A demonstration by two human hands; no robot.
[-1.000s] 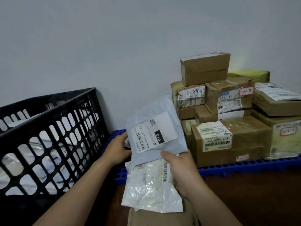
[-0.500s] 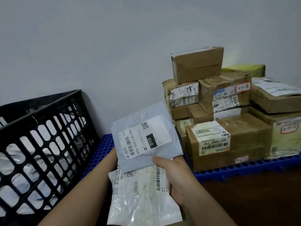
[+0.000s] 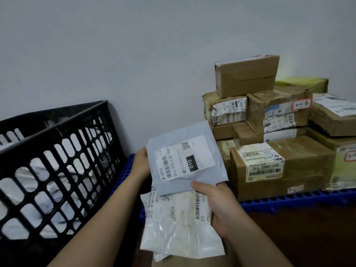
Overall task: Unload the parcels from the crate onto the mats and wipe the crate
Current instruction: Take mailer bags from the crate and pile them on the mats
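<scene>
**Head view, sole view.**

- Black crate (image 3: 28, 139): lattice-walled, at left, against the wall. Not yet unloaded; silvery bagged parcels (image 3: 38, 176) show through its openings. No cloth in sight, so the wipe is judged some way off.
- Blue mat (image 3: 289, 200): on the floor along the wall. Its right part carries stacked brown cartons (image 3: 269, 164) with shipping labels; a bare corner shows just beside the crate.
- Grey mailer (image 3: 183, 157): held in the air between crate and cartons, tilted, label up, marked "010".
- White pouch (image 3: 177, 224): beneath the grey mailer, hanging down from it, soft and creased.
- Brown parcel (image 3: 192, 262): lowest of the held stack, mostly out of frame.
- Left hand (image 3: 140, 164): grip on the grey mailer's left edge; fingers hidden behind it.
- Right hand (image 3: 217, 205): grip clamped on the grey mailer's lower edge, thumb on top, fingers under; the white pouch lies against the palm.

**Risks, as judged.**

- The slick pouch could slide out from under the mailer if the thumb eases off, since it is pinned along one side only.
- Laying limp mailers on the uneven carton stack could let them slip to the floor behind or in front.
- Three items in one hold may shift apart when either hand lets go.
</scene>
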